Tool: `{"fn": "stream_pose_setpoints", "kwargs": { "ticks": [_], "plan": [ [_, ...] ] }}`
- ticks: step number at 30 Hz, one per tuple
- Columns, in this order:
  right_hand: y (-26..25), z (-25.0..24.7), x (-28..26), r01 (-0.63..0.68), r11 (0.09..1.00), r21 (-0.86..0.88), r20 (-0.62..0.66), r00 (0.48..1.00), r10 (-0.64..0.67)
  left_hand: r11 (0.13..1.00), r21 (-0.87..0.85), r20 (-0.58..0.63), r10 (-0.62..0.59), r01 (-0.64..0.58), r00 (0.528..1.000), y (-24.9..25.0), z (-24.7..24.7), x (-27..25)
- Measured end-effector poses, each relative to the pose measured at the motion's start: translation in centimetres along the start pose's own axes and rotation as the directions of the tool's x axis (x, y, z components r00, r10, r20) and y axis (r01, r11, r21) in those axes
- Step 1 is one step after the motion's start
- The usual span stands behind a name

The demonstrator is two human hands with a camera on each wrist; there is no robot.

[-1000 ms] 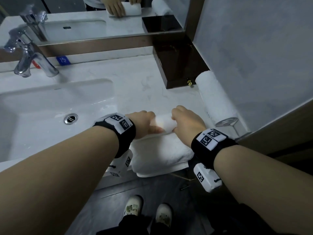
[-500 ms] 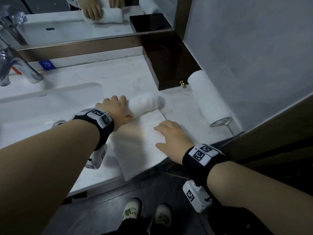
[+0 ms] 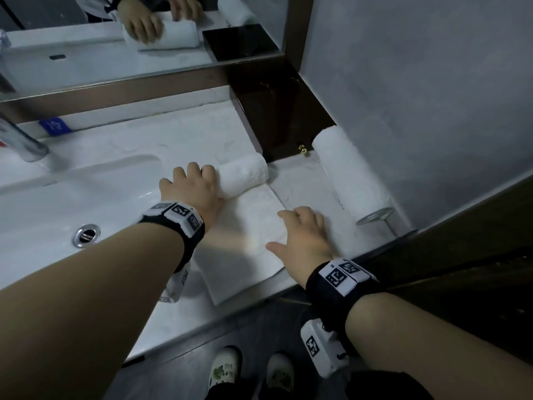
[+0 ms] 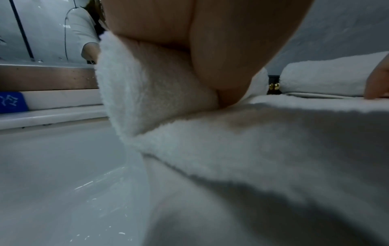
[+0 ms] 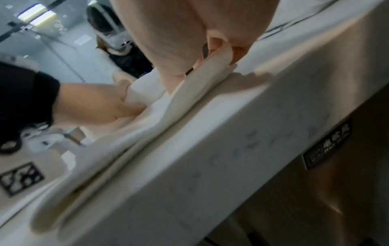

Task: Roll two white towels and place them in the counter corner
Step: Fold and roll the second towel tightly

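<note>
One white towel was spread half-rolled on the bench, its rolled part clasped under the curled fingers of the left hand. The flat part was pressed by the right hand, fingers straight. Right of those fingers, a finished roll was laid against the wall.

A white sink basin with a chrome drain lies to the left of the hands, a chrome tap beyond it. A mirror runs across the wall ahead. A dark wooden box stands ahead, a glass's round foot to the right. Pale shoes show below.
</note>
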State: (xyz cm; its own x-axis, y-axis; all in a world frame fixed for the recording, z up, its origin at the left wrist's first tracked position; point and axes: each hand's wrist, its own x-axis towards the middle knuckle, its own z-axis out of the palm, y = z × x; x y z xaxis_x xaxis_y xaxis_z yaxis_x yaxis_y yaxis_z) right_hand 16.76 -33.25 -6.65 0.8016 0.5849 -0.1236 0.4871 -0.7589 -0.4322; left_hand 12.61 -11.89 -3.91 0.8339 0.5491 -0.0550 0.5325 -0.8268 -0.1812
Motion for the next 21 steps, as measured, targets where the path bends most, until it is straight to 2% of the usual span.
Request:
{"fn": "stream_pose_setpoints", "kwargs": {
  "ticks": [3, 6, 10, 13, 17, 21],
  "plan": [
    [0.0, -0.4, 0.3, -0.214, 0.963, 0.162, 0.005, 0.976, 0.216, 1.0, 0.019, -0.009, -0.007, 0.007, 1.0, 0.4, 0.4, -0.2],
    [0.1, -0.8, 0.9, -0.344, 0.913, 0.218, 0.087, 0.939, 0.333, 0.999, 0.046, -0.017, 0.02, -0.019, 1.0, 0.5, 0.6, -0.7],
    [0.3, -1.1, 1.3, -0.41, 0.876, 0.255, 0.167, 0.911, 0.378, 0.998, 0.032, 0.006, 0.06, -0.06, 0.998, 0.7, 0.7, -1.2],
    [0.6, -1.4, 1.4, -0.399, 0.866, 0.3, 0.222, 0.913, 0.343, 0.997, -0.012, 0.074, 0.08, -0.08, 0.994, 0.6, 0.3, -1.1],
    [1.0, -1.9, 1.5, -0.396, 0.845, 0.36, 0.174, 0.918, 0.356, 0.987, -0.135, 0.191, 0.116, -0.091, 0.975, -0.4, -1.1, -0.3],
    [1.7, -2.2, 2.1, -0.422, 0.817, 0.393, 0.18, 0.907, 0.382, 0.964, -0.265, 0.29, 0.113, -0.034, 0.95, -0.3, -2.4, 0.8]
  ]
}}
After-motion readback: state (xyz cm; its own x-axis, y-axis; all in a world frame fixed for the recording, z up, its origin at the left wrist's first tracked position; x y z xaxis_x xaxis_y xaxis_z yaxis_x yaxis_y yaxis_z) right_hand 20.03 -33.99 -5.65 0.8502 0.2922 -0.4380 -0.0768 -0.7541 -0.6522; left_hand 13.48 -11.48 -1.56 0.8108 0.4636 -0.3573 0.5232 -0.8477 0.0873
